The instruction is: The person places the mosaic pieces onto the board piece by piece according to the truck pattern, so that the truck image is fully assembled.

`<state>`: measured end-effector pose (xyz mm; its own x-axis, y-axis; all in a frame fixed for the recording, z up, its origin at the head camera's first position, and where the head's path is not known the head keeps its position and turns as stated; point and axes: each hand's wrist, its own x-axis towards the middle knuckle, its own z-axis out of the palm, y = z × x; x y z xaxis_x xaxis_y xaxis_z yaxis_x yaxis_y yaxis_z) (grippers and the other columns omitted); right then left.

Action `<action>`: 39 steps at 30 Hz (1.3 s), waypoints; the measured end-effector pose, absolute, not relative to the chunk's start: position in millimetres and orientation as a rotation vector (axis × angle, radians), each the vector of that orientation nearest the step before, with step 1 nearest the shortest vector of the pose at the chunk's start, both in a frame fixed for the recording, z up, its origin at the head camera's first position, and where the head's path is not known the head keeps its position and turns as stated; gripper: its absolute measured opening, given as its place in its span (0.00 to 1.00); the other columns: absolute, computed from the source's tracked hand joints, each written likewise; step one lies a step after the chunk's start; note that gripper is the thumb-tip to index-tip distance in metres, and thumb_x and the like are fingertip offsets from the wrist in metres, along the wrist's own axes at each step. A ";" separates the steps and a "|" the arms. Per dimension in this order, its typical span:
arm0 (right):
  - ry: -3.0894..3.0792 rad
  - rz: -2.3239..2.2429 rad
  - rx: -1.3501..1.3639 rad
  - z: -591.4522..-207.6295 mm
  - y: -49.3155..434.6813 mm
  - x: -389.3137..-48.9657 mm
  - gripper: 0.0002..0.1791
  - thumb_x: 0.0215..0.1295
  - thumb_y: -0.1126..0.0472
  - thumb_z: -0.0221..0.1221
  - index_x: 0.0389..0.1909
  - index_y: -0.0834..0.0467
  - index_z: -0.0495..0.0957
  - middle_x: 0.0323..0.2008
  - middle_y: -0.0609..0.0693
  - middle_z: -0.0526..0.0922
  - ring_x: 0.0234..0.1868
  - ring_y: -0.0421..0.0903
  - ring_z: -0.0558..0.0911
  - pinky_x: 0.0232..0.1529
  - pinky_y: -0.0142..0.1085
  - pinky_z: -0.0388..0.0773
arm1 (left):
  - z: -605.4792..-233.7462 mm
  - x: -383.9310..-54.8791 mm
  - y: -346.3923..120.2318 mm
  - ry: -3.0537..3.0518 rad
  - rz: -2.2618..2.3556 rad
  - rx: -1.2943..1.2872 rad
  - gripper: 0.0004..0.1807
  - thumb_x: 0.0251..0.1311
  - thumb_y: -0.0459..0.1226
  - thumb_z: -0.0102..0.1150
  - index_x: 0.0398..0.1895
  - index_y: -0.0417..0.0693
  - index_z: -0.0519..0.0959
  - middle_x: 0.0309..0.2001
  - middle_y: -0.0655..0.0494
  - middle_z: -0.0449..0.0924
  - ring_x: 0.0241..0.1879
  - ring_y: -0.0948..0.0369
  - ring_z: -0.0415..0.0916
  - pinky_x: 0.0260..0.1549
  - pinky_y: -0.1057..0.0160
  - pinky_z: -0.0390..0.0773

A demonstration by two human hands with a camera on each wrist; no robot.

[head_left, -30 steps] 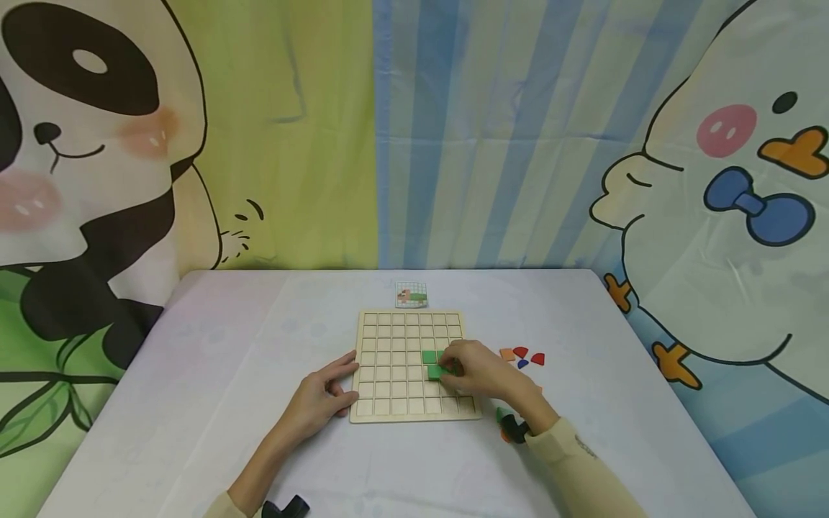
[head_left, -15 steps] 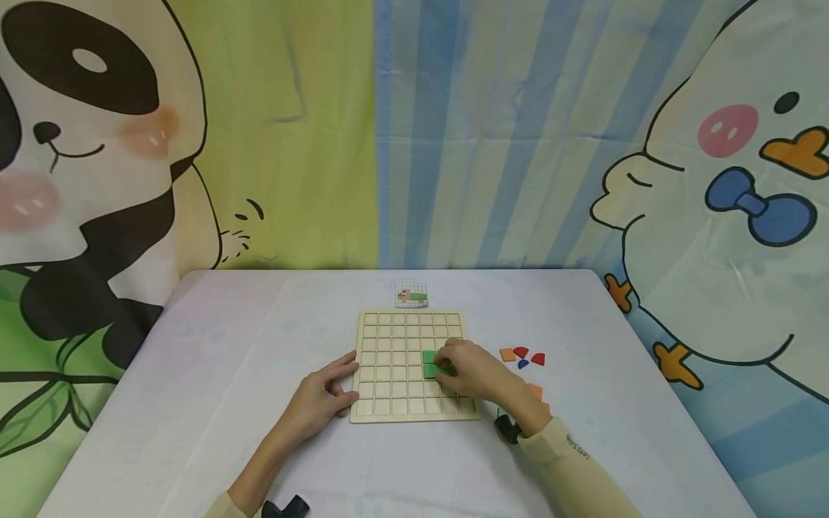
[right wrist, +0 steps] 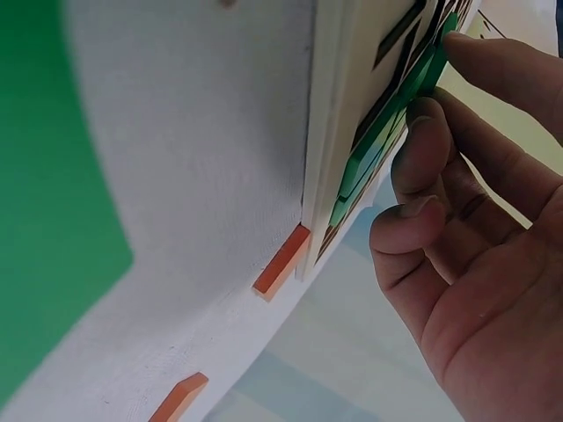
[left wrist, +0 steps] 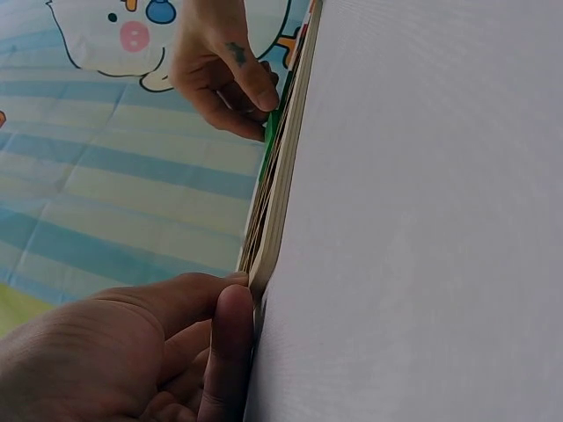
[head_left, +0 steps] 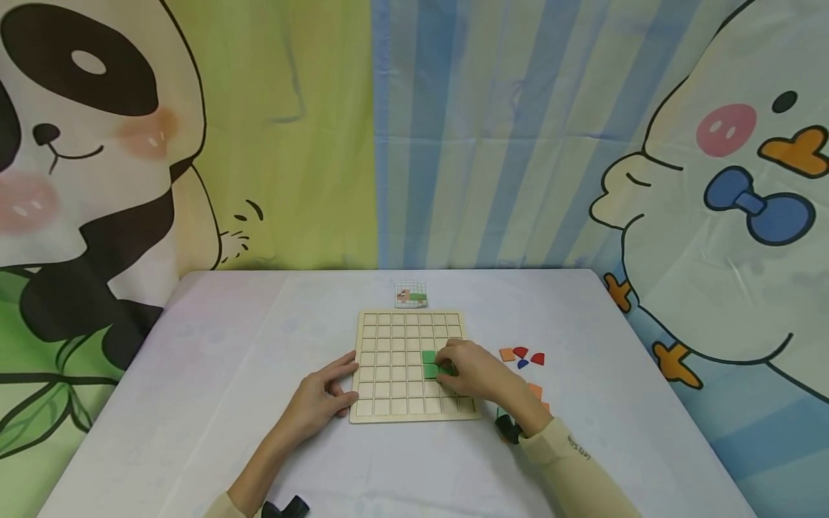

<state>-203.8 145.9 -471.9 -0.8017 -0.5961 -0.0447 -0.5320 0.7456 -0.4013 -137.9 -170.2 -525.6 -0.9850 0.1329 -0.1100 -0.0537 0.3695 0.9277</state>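
On the white table lies a pale wooden grid board. My left hand rests at its left edge, thumb and forefinger apart and touching the rim. Over the right part of the board, my right hand pinches a green tile between thumb and forefinger, seen in the right wrist view. Other green square tiles sit in grid cells just left of those fingertips. The right hand hides part of the green tiles and the cells under it.
A small picture card lies beyond the board. Right of it are red pieces, a blue piece and an orange square. More orange pieces lie by the right wrist, partly hidden. Printed curtains stand behind the table.
My right hand has shifted slightly left on the board, and a green tile near its fingers now sits straighter beside the others. My left hand has stayed put.
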 end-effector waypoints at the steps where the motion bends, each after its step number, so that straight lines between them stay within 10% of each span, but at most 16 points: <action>1: 2.772 -0.562 -0.905 -472.0 146.3 -204.0 0.12 0.67 0.58 0.71 0.48 0.57 0.89 0.40 0.46 0.84 0.37 0.40 0.76 0.38 0.30 0.77 | -525.7 -137.9 -170.2 2.457 1.676 0.071 0.35 0.61 0.29 0.73 0.73 0.42 0.75 0.82 0.58 0.65 0.25 0.63 0.76 0.24 0.68 0.81; 39: 2.728 -0.681 -0.866 -451.8 192.4 -176.5 0.15 0.70 0.57 0.69 0.53 0.60 0.87 0.38 0.42 0.85 0.33 0.34 0.77 0.33 0.26 0.78 | -525.0 -138.4 -171.0 2.462 1.665 0.091 0.35 0.62 0.29 0.72 0.74 0.40 0.74 0.82 0.56 0.64 0.24 0.63 0.77 0.24 0.68 0.81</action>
